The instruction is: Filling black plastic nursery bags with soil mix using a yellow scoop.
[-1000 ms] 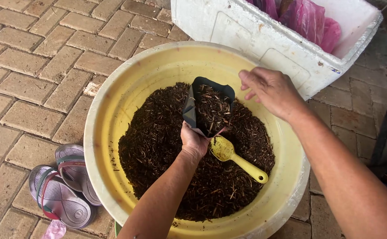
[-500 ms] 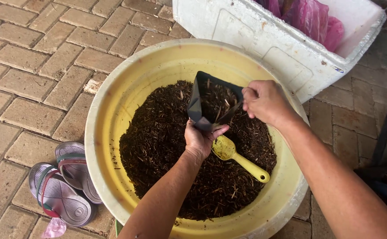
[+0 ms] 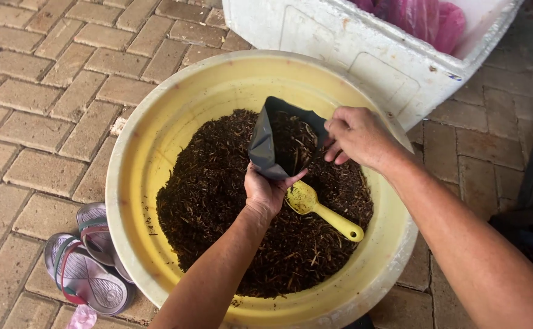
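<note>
Over the middle of the yellow plastic tub (image 3: 157, 146), the left hand (image 3: 265, 192) holds a small dark grey bag (image 3: 265, 146) from below, grip wrapped around its bottom end, thumb and fingers pressed into the soft film. Bag is thin, smooth, slightly glossy, creased at the side, mouth open and tilted up; inside it sits the same coarse brown mix that fills the tub. Right hand (image 3: 355, 137) is at the bag's far rim, fingertips pinching the edge of the film and pulling the mouth wide. Tub is round, wide and shallow-walled, with a thick rolled rim, scuffed and dusted with dirt on the inside wall. The soil mix (image 3: 218, 207) is dark, dry-looking and fibrous, full of pale straw-like bits and chips, heaped loosely across the tub floor. A yellow plastic scoop (image 3: 321, 210) lies on the mix just beside the left hand, bowl toward the hand, rounded handle pointing to the tub's right rim, bowl smeared with soil. Behind the tub, touching or nearly touching its rim, a white foam box (image 3: 352, 49), chipped and stained, holds pink plastic bags (image 3: 428, 21). Ground is tan interlocking brick paving (image 3: 47, 91). A pair of grey rubber sandals (image 3: 87, 262) with coloured straps lies on the paving left of the tub.
</note>
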